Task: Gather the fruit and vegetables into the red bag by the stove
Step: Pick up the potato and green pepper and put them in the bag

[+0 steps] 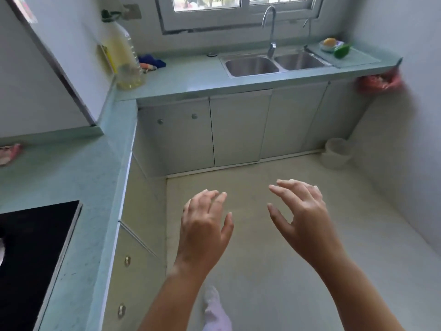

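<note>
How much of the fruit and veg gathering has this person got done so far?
Nothing looks gathered yet. In hand: nothing, the left hand and right hand are open and empty above the floor. Left to do: the yellow fruit and green vegetable sit right of the sink, and what may be a carrot lies by the blue cloth. The reddish bag near the stove is cut off, contents hidden.

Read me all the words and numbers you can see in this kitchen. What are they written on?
No words or numbers can be read anywhere in this view.
Oil bottle: too blurred to make out any label.
Wrapper behind the green pepper: any print on it is too small and blurred to read.
Red plastic bag hanging on the right: no print can be made out.
</note>
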Action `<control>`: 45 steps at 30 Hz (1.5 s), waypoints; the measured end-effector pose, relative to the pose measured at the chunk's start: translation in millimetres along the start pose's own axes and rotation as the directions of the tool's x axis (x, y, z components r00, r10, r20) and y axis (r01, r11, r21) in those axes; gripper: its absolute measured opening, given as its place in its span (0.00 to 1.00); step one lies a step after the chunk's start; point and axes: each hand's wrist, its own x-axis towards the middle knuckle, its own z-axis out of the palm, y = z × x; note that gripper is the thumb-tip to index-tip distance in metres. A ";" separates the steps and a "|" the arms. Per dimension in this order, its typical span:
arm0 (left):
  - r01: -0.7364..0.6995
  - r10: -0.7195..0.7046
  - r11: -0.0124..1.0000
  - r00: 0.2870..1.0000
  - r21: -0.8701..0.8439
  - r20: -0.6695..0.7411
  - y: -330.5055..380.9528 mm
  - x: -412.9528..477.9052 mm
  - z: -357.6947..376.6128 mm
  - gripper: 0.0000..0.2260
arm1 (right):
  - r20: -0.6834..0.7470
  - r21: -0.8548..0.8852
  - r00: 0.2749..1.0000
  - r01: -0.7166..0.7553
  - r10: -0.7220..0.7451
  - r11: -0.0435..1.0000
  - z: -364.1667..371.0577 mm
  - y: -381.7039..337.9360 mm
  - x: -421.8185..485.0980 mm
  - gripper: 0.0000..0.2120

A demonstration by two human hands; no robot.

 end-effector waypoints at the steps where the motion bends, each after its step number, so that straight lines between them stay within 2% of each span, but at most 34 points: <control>1: -0.016 0.016 1.000 1.000 -0.024 0.004 -5.7 15.6 6.5 0.18 | -0.001 -0.014 1.000 -0.015 0.015 1.000 4.2 3.4 12.7 0.19; 9: -0.089 0.086 0.988 0.996 -0.126 -0.027 -54.5 137.7 45.0 0.18 | -0.061 -0.072 0.996 -0.071 0.066 0.995 38.1 21.0 119.7 0.19; 14: -0.092 0.094 0.982 0.996 -0.165 0.003 -69.8 181.7 83.2 0.19 | -0.033 -0.096 0.992 -0.122 0.119 0.988 64.8 48.3 154.9 0.19; 19: -0.152 0.166 0.969 0.984 -0.197 0.060 -60.7 227.3 131.4 0.18 | -0.054 -0.108 0.979 -0.201 0.196 0.974 73.2 97.2 185.9 0.19; 24: -0.214 0.239 0.955 0.966 -0.207 0.103 -24.0 293.7 193.0 0.18 | -0.108 -0.160 0.962 -0.268 0.253 0.950 77.7 175.9 222.6 0.19; 31: -0.329 0.380 0.898 0.914 -0.293 0.141 71.3 407.9 276.2 0.17 | -0.214 -0.167 0.922 -0.360 0.323 0.918 48.4 296.5 282.7 0.19; 37: -0.339 0.399 0.879 0.908 -0.336 0.127 129.2 476.8 338.3 0.16 | -0.219 -0.175 0.907 -0.398 0.359 0.900 28.3 382.8 333.9 0.20; 45: -0.331 0.403 0.884 0.898 -0.331 0.177 142.9 552.2 413.4 0.16 | -0.203 -0.181 0.901 -0.418 0.382 0.890 47.6 463.9 396.2 0.19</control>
